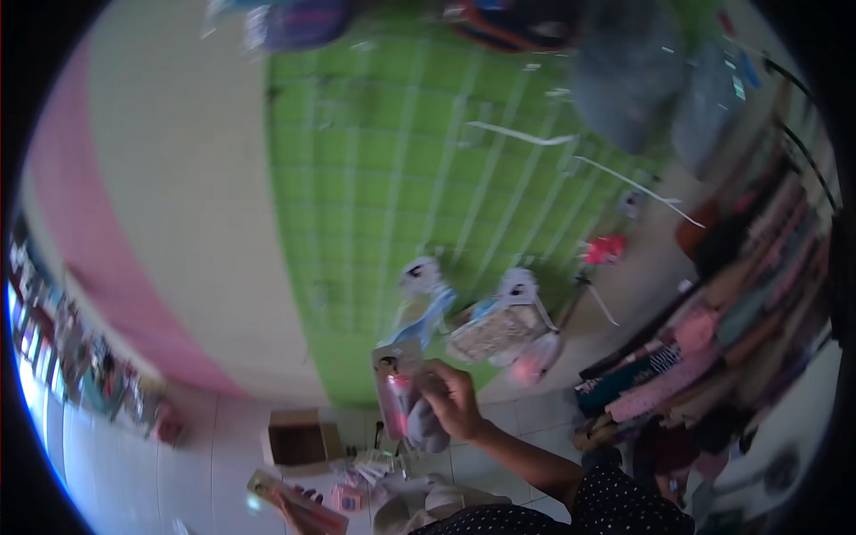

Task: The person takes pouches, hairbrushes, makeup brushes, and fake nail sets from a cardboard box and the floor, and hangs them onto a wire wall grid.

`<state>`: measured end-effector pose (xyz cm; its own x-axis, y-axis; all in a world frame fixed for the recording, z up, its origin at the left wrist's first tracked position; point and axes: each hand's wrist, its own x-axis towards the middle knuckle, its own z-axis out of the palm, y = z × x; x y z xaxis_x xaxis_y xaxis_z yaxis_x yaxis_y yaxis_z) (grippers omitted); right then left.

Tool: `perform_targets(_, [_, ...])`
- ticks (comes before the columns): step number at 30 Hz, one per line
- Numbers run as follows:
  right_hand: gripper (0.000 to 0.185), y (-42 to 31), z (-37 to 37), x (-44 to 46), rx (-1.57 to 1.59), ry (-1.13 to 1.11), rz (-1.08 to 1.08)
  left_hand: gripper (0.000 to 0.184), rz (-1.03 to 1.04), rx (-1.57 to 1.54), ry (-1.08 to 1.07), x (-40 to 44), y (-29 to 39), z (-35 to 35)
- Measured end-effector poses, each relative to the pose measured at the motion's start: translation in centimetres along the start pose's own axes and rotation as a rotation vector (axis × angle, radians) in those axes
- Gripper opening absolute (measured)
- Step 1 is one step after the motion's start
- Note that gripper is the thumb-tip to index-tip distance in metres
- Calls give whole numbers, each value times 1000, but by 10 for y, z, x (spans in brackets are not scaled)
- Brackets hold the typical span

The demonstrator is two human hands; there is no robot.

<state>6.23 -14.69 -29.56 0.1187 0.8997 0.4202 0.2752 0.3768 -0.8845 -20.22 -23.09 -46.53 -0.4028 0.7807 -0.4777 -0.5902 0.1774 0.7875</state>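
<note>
My right hand [453, 401] is raised in front of the lower part of the green wall, fingers pinched on a long card pack [390, 379] with a pink item in it. The image is blurred, so the kind of item cannot be made out. Low at the left, my left hand [290, 510] is closed around another flat, long pack [316, 513], pale at one end and pinkish at the other. Just beyond the raised pack, white-headed cards with goods [419, 276] hang from the wire grid [352, 178].
An open cardboard box [303, 441] stands on the tiled floor, with small packs [348, 497] near it. Clothes [704, 330] hang on a rack at the right. Grey caps [629, 80] and bags [308, 22] hang high up. Metal hooks [522, 135] stick out from the grid.
</note>
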Motion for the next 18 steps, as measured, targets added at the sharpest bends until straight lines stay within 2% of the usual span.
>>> perform_targets(2, [11,-44,-62,3,-72,244,-99,58,0,71,-65,11,-4,9])
perform_targets(3, [12,-60,-91,5,-68,371,-128,58,-27,46,-210,11,-5,14])
perform_targets(4, [16,-75,-120,8,-221,484,-232,63,-53,21,-340,12,-5,21])
perform_targets(5, [23,-86,-146,14,-323,600,-308,63,-51,33,-371,14,-8,32])
perform_targets(8, [35,-101,-214,24,-429,695,-362,49,224,307,-183,17,-23,65])
perform_targets(12, [41,-76,-296,40,-530,798,-376,49,209,274,-292,20,-28,101])
perform_targets(15, [40,-80,-319,49,-578,830,-457,49,184,239,-373,16,-28,129])
perform_targets(18, [36,-86,-324,47,-536,859,-430,49,152,218,-432,12,-28,145])
